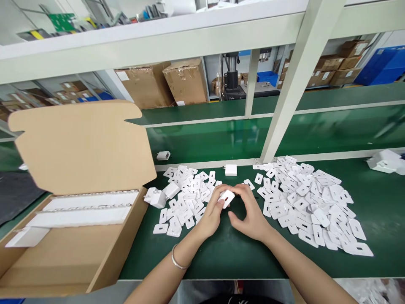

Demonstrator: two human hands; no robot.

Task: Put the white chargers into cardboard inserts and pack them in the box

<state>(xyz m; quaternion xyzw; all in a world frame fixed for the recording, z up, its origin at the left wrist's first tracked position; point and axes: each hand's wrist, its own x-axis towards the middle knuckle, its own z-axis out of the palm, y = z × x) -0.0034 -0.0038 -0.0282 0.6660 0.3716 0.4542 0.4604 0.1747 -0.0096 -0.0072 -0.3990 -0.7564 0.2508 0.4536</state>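
My left hand is closed around a white USB charger, its end face with the dark port turned up towards me. Beside it, my right hand is curved with thumb and fingers wide apart. Its fingertips come close to the charger's far side; whether they touch it I cannot tell. Left of my hands lies a pile of white plates with slots, with several chargers by it. A larger pile of similar plates spreads out on the right. Another charger lies just beyond my hands.
An open cardboard box stands at the left, lid raised, with white rows inside. A slanted metal post rises behind the right pile. One charger lies farther back, and white adapters sit at the far right.
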